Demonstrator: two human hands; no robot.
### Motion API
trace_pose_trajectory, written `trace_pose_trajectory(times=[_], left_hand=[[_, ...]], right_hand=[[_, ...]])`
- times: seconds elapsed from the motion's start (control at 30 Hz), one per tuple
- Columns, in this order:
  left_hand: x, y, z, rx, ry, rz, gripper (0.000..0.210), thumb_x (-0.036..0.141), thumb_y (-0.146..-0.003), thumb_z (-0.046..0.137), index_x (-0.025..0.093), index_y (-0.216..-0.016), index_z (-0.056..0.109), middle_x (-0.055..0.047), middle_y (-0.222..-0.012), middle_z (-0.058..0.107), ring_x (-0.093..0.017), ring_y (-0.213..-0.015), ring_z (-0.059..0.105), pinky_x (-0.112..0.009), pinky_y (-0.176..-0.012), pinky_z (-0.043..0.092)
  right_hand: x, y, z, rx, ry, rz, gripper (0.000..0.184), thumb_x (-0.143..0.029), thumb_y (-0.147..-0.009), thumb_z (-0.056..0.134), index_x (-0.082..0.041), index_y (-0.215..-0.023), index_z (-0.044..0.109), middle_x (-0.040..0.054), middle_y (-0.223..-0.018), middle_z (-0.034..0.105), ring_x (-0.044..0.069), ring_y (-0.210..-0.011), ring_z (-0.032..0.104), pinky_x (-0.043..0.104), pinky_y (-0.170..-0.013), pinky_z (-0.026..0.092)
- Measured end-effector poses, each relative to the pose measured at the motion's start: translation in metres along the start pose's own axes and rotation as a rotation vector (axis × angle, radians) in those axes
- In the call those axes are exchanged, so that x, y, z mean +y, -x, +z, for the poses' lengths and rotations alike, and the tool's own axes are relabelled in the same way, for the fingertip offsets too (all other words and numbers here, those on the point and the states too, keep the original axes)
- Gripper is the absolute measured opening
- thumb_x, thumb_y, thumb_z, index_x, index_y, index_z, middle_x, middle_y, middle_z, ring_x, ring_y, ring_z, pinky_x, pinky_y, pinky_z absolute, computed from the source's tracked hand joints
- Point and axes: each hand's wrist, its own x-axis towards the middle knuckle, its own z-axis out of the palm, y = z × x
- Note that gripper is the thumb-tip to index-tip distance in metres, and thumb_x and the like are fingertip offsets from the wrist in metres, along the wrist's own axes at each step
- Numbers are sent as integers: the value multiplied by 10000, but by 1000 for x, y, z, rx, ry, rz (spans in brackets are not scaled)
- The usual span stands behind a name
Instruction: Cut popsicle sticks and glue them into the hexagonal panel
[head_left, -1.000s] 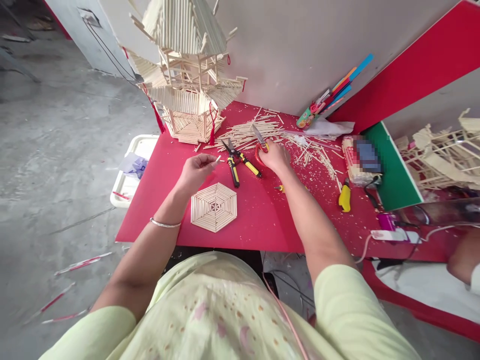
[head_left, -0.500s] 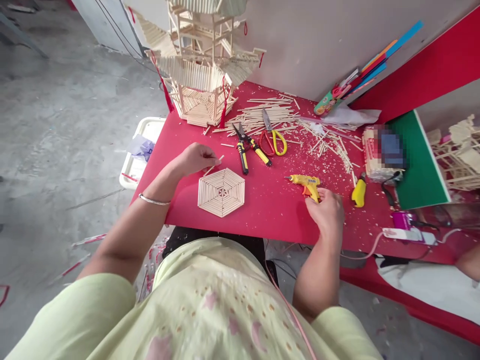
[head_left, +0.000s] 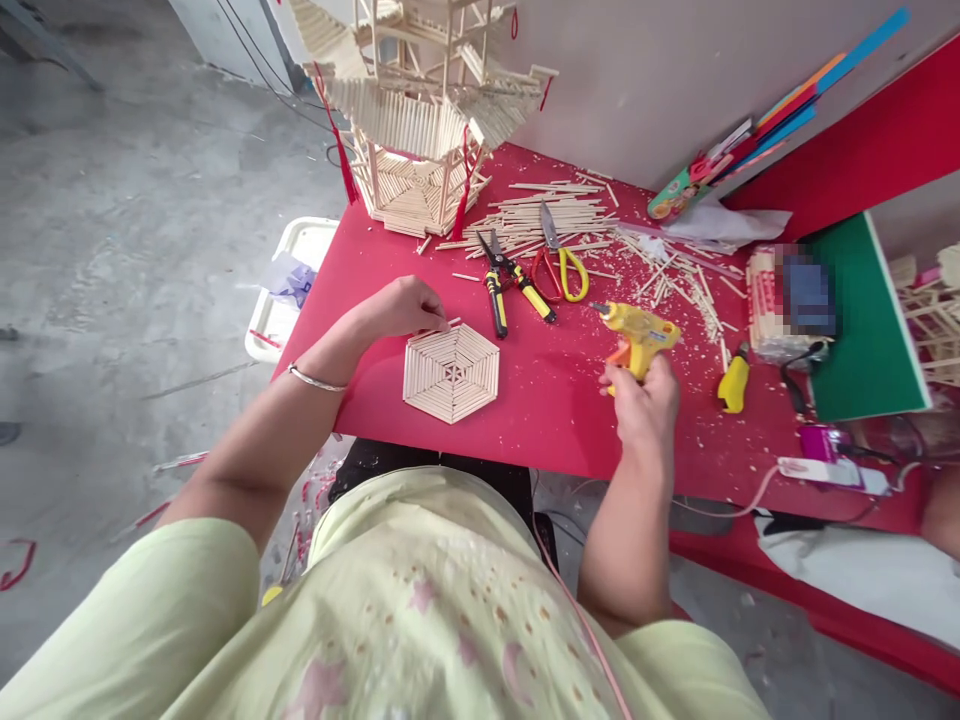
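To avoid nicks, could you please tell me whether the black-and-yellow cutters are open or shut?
Open: the cutters lie with handles spread and blades parted.

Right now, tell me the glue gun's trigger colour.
The trigger is orange, clearest in the head view.

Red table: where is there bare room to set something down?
One bare patch of the table lies between the hexagon panel and the right hand with its glue gun. Another lies between the left hand and the stick pagoda. It is crowded farther back, where cutters, scissors and loose sticks lie close together.
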Motion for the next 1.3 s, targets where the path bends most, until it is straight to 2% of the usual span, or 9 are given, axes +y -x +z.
trace_pose_trajectory(times=[0.07, 0.13, 0.27, 0.4, 0.57, 0.7, 0.8, 1.07, 1.3], left_hand=[[0, 2, 0, -11, 0, -5, 52, 199, -642, 859, 194, -622, 811, 6, -486, 622, -97, -436, 479, -234, -448, 317], [1, 3, -1, -23, -16, -14, 33, 200, -658, 844, 195, -639, 818, 5, -501, 633, -101, -448, 486, -238, -462, 327], [3, 4, 1, -20, -89, -50, 32, 207, -685, 822, 183, -664, 825, -5, -542, 656, -119, -505, 513, -250, -503, 342], [4, 4, 3, -9, -106, -42, 33, 186, -680, 822, 165, -656, 815, -7, -553, 641, -119, -534, 500, -259, -537, 332], [6, 5, 5, -16, -88, -45, 52, 166, -678, 829, 141, -643, 800, -14, -552, 624, -115, -536, 488, -264, -552, 326], [10, 6, 8, -10, -108, -32, 47, 170, -689, 821, 132, -665, 807, -10, -545, 611, -111, -541, 484, -259, -551, 325], [12, 6, 9, -2, -131, -24, 74, 203, -700, 803, 144, -655, 800, 5, -531, 597, -104, -534, 478, -248, -538, 323], [11, 7, 8, -41, -237, -32, 187, 325, -732, 747, 155, -758, 820, 18, -579, 644, -99, -562, 485, -240, -549, 353], [11, 8, 9, -22, -248, -53, 264, 382, -726, 741, 143, -787, 833, 2, -606, 679, -108, -584, 511, -229, -546, 365]], right_hand=[[-24, 2, 19, -50, -267, -4, 330, -430, -842, 597, -249, -1114, 644, -2, -808, 671, 193, -701, 669, 319, -639, 552], [-49, 0, 40, -124, -354, -19, 285, -398, -819, 618, -252, -1059, 664, -14, -778, 659, 180, -683, 654, 310, -628, 538], [-82, 1, 75, -248, -347, -17, 249, -368, -856, 574, -255, -1062, 658, -15, -760, 661, 173, -672, 638, 312, -632, 530], [-83, 10, 93, -285, -307, 12, 245, -434, -856, 646, -264, -1032, 637, 1, -806, 689, 186, -687, 642, 325, -639, 552], [-71, 13, 101, -244, -377, 89, 386, -549, -846, 707, -258, -1085, 623, 35, -951, 746, 186, -694, 681, 323, -621, 585], [-68, 11, 105, -272, -382, 82, 393, -505, -842, 724, -251, -1125, 625, 56, -1027, 769, 201, -763, 723, 325, -657, 610], [-67, 11, 108, -297, -403, 82, 360, -448, -840, 719, -250, -1126, 627, 49, -995, 775, 206, -750, 738, 332, -658, 613], [-62, 10, 115, -221, -405, 34, 300, -403, -779, 771, -243, -1022, 697, 9, -832, 746, 199, -694, 697, 352, -667, 601], [-65, 10, 114, -209, -388, 40, 287, -372, -763, 766, -237, -1007, 699, 15, -841, 757, 204, -715, 694, 367, -693, 601]])
